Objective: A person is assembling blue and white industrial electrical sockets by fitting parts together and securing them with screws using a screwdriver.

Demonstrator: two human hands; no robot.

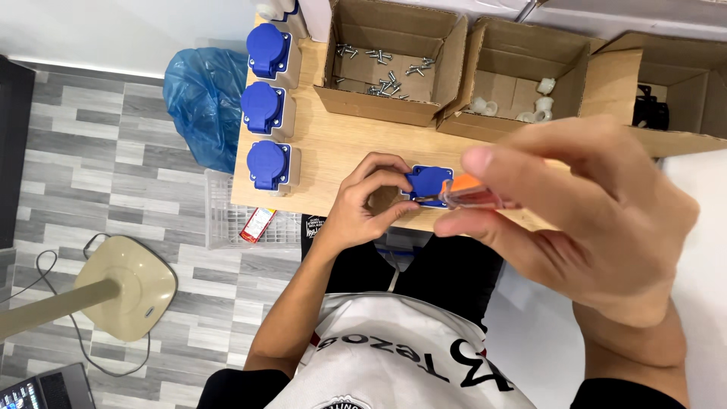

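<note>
At the near edge of the wooden worktop [333,144], the left hand [363,204] pinches a blue socket cover [429,184], its grip closed on the part, while the right hand [583,220] grips an orange-handled screwdriver [473,193] whose tip meets the cover. Three blue sockets [266,106] line the left edge; cardboard boxes of screws [382,72] and white fittings [530,102] sit along the far edge

**Wooden table, loaded along its far edge**

Light wooden table [341,151]. Three blue-lidded sockets [266,106] lined down the left edge. Right of them, cardboard box of screws [390,64], then box of white parts [522,79], then third box [674,91].
</note>
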